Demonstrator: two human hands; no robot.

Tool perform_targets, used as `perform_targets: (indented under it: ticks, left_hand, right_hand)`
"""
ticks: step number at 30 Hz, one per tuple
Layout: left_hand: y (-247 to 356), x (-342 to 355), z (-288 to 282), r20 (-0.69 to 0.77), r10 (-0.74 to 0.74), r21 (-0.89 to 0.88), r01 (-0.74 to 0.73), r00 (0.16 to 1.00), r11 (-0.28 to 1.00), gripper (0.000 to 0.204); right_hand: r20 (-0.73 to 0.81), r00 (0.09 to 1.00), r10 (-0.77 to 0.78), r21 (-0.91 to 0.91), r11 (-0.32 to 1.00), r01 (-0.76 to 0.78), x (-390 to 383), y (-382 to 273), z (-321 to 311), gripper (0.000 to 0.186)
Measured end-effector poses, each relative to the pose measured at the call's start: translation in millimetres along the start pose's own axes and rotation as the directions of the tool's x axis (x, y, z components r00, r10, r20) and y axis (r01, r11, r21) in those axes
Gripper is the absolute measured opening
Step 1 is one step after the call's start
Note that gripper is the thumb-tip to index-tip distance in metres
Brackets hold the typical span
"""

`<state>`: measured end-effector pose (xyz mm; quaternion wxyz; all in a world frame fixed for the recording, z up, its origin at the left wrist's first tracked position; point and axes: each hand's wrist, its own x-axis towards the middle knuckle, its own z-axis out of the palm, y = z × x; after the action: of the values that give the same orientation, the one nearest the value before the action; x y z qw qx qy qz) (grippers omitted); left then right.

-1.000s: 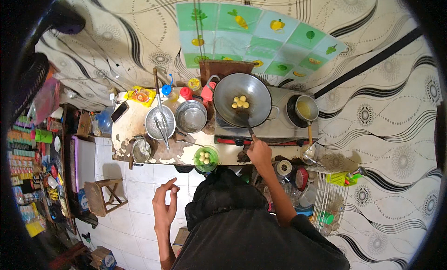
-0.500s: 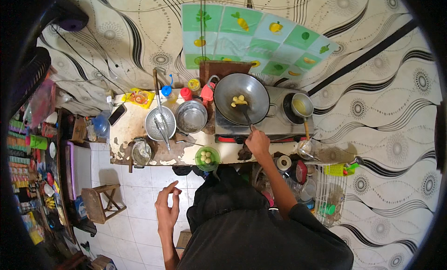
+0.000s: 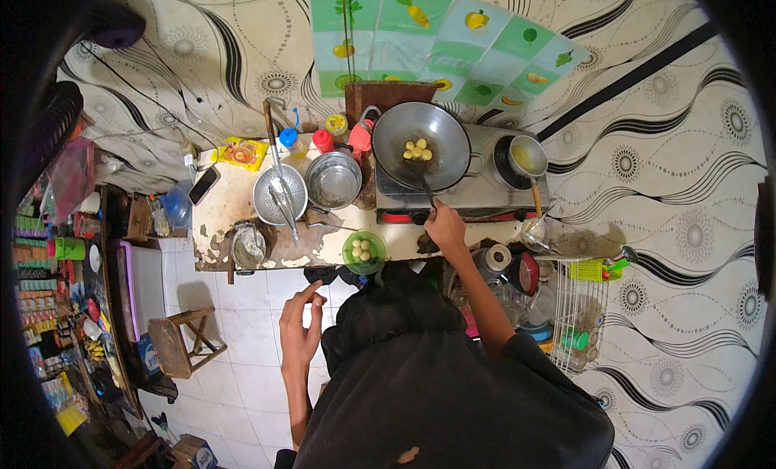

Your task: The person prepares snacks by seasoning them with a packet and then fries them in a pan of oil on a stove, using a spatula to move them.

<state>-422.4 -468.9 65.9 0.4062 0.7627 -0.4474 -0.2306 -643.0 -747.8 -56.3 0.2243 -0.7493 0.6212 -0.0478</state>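
Observation:
My right hand grips the handle of a dark spatula. Its blade end reaches into a large grey wok on the stove, just on the near side of several yellowish food balls clustered at the bottom. My left hand is held out over the floor in front of the table, fingers loosely apart and nothing in it. Between the two hands, at the table's front edge, a green bowl holds several paler balls.
A perforated ladle, a metal pot and a small pot stand on the worn table. Right of the wok, a small saucepan rests by the other burner. A wooden stool is on the floor at left.
The whole view has shifted, so the table sits higher in the picture. The balls in the wok have regrouped on the far side of the spatula. My right hand keeps its grip.

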Motion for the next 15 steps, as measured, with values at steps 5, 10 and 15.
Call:
perform_targets:
  ticks: [5, 10, 15]
  left_hand:
    - [8, 5, -6, -0.037, -0.004, -0.038, 0.002, 0.999, 0.999, 0.026]
    - [6, 20, -2, -0.001, 0.053, 0.008, -0.053, 0.999, 0.999, 0.026]
    - [8, 26, 3, 0.003, 0.083, -0.014, -0.083, 0.997, 0.996, 0.025]
  right_hand:
    - [0.064, 0.994, 0.083, 0.003, 0.996, -0.084, 4, 8, -6, 0.052]
    - [-0.007, 0.999, 0.038, 0.023, 0.999, -0.038, 8, 14, -19, 0.055]
    - [-0.017, 0.999, -0.045, 0.007, 0.999, 0.045, 4, 3, -18, 0.042]
